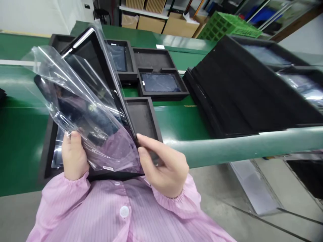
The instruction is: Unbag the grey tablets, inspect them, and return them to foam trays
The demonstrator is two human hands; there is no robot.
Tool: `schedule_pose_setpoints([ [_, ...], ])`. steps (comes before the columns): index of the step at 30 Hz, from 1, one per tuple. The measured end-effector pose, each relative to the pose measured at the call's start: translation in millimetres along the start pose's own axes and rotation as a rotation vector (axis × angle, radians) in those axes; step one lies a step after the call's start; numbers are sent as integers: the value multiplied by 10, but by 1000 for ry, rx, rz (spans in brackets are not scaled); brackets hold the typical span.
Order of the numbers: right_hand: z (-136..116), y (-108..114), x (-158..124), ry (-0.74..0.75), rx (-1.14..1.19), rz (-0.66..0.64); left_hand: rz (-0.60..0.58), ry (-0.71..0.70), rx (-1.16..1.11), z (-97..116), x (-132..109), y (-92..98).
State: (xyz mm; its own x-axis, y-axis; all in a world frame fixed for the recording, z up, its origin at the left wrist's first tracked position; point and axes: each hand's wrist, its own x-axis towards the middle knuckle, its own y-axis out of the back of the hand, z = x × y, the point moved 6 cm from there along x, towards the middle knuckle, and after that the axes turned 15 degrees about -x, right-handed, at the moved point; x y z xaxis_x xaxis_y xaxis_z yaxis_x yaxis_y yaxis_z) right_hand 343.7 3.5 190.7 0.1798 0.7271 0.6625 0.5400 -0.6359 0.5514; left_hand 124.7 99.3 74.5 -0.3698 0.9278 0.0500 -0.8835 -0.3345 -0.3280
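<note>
A clear plastic bag (83, 111) with a dark tablet (75, 84) partly inside it is raised in front of me. My left hand (73, 154) is closed on the bag's lower left edge, thumb on top. My right hand (161, 164) is closed on the lower right edge of the tablet and bag. Both wrists wear pink striped sleeves. Just behind the right hand lies a black foam tray (145, 117) with nothing in it.
Several black foam trays sit on the green table (176, 121), one holding a tablet (160, 82). A tall stack of black trays (239, 94) fills the right. A green crate (227, 27) and cardboard boxes stand behind. A green rail (239, 144) edges the table.
</note>
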Motion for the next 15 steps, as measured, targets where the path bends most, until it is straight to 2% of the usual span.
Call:
schedule_pose_setpoints([
  [3,-83,3,-4,157,-55,-2,14,31,-38,-30,15,9],
  [6,-114,9,4,227,-50,-13,10,41,-32,-19,12,-15],
  [11,-106,14,22,200,-28,-33,-5,98,-109,21,-22,-105],
  [15,-112,8,21,201,-30,-50,8,59,-86,58,-19,-125],
])
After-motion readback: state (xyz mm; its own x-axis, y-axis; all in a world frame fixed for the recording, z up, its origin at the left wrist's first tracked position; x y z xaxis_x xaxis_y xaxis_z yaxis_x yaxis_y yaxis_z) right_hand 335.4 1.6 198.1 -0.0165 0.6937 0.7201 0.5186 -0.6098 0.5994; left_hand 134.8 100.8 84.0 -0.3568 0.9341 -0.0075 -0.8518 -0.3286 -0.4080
